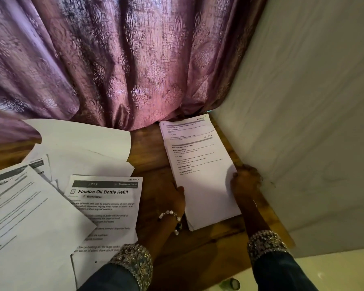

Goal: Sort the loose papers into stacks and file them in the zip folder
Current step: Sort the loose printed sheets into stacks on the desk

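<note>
You are looking down at a wooden table (149, 152) pushed into a corner, with a purple patterned curtain (114, 59) behind it and a pale wall (303, 101) along its right side.

No zip folder or other container can be made out here; every paper lies bare on the wood.

Your two hands hold a stack of printed papers (200, 175) by its long sides, near the end closest to you. Your left hand (172, 198) grips the left edge, fingers curled against it, a pearl bracelet (170, 215) at the wrist. Your right hand (245, 181) grips the right edge, thumb on top of the sheet, wedged between the stack and the wall. The stack lies flat on the table between your hands, running away from you toward the corner. Its top sheet is set slightly nearer than another printed sheet (183, 127) that shows at the far end.

To the left, well apart from the stack, loose papers overlap in a heap. One sheet headed "Finalize Oil Bottle Refill" (105, 206) lies just beside your left forearm. A large printed sheet (25, 217) covers the near left corner, and a blank sheet (82, 143) with a curled edge lies beyond them. Both sleeves end in sequinned cuffs (135, 261).
</note>
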